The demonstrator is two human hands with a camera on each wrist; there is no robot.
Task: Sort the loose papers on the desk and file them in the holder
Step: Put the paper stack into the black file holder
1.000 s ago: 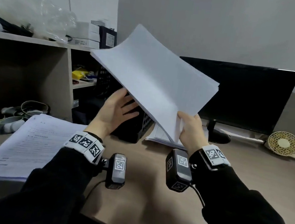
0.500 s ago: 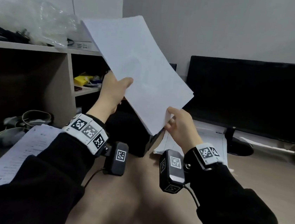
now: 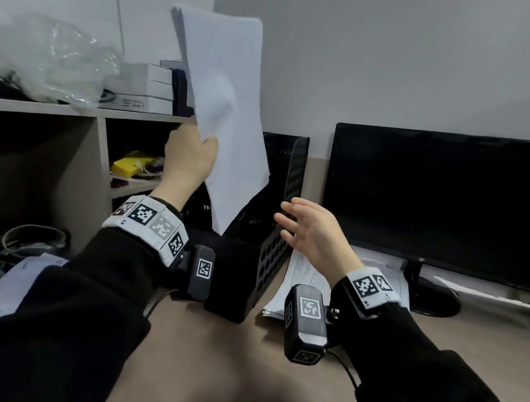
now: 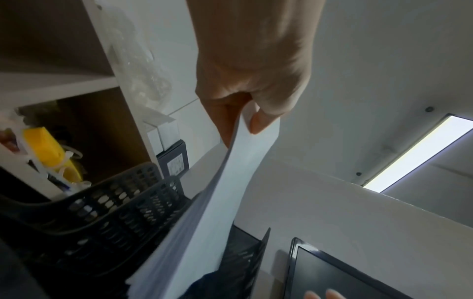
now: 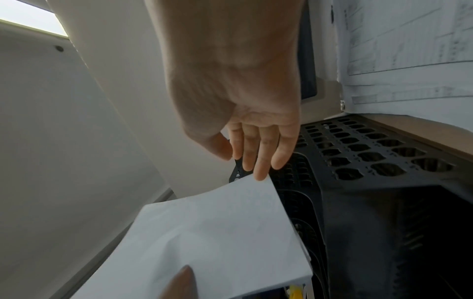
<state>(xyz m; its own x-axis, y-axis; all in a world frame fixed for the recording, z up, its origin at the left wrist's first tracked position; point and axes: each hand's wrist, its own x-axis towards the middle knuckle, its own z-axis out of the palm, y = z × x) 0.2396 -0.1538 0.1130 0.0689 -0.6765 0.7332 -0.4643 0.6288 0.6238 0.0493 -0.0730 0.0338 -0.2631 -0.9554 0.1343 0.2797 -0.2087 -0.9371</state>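
One hand alone, the left hand [image 3: 189, 156], pinches the sheaf of papers [image 3: 225, 103] by its edge above the black holder [image 3: 287, 183], its lower corner apparently just entering a slot; the right hand [image 3: 311, 232] hovers beside it, fingers spread and empty. Unsupported, the sheets may buckle or fan and catch on a divider.

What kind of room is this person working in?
Most likely an office desk: a black flat computer monitor, a black perforated plastic file holder, and a wooden shelf unit stacked with white boxes.

A white paper stack [image 3: 224, 110] stands nearly upright, its lower corner inside the black perforated holder [image 3: 272, 251].
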